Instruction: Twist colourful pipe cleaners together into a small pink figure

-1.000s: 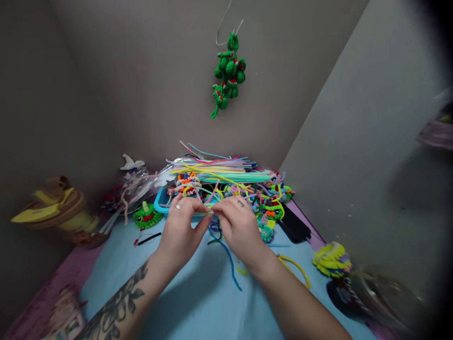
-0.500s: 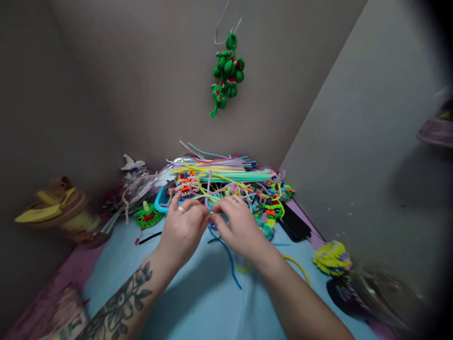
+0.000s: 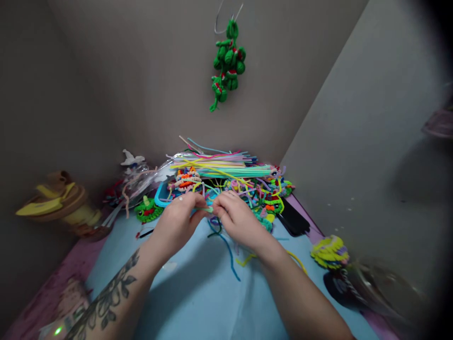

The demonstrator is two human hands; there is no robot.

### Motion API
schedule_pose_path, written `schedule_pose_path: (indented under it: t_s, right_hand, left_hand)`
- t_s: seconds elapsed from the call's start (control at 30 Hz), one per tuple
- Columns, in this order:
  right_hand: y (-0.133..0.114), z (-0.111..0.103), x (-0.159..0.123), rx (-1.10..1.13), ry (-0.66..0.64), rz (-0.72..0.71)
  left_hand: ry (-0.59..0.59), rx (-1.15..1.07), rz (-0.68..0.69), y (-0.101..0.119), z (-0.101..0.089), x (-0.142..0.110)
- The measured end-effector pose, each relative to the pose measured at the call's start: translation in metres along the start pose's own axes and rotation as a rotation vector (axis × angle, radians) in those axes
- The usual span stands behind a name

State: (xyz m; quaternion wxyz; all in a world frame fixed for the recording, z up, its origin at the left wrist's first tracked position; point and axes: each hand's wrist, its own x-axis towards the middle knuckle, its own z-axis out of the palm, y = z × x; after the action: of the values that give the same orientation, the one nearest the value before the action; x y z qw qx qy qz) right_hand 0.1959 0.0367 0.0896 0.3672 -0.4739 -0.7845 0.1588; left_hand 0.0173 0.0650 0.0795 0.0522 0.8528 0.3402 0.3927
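Above the middle of the blue table cover, my left hand and my right hand meet with their fingertips close together. Between them runs a short stretch of pale green pipe cleaner, pinched from both sides. A ring shows on the left hand. Just below the fingers lie a blue pipe cleaner and a dark green one, flat on the cover. The lower part of what I hold is partly hidden by the fingers.
A heap of colourful pipe cleaners lies behind my hands, beside a blue tray. Left is a green pipe-cleaner figure; right, a black object and a yellow-green bundle. Green knitted pieces hang on the wall.
The pale green pipe cleaner now shows more clearly between my fingertips. My left hand has turned, its fingers now pointing more toward the right. The view has tilted down slightly.
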Motion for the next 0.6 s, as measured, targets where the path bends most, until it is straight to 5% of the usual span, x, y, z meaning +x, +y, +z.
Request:
schedule_pose_path:
  t_s: [0.27, 0.43, 0.6]
  right_hand:
    - [0.001, 0.004, -0.001, 0.054, 0.043, 0.008]
    - [0.012, 0.009, 0.004, 0.171, 0.263, 0.068]
    - [0.01, 0.001, -0.002, 0.232, 0.526, 0.131]
  left_hand:
    - [-0.16, -0.332, -0.221, 0.008, -0.005, 0.006]
    - [-0.014, -0.791, -0.581, -0.004, 0.004, 0.01]
    - [0.259, -1.197, -0.892, -0.022, 0.009, 0.014]
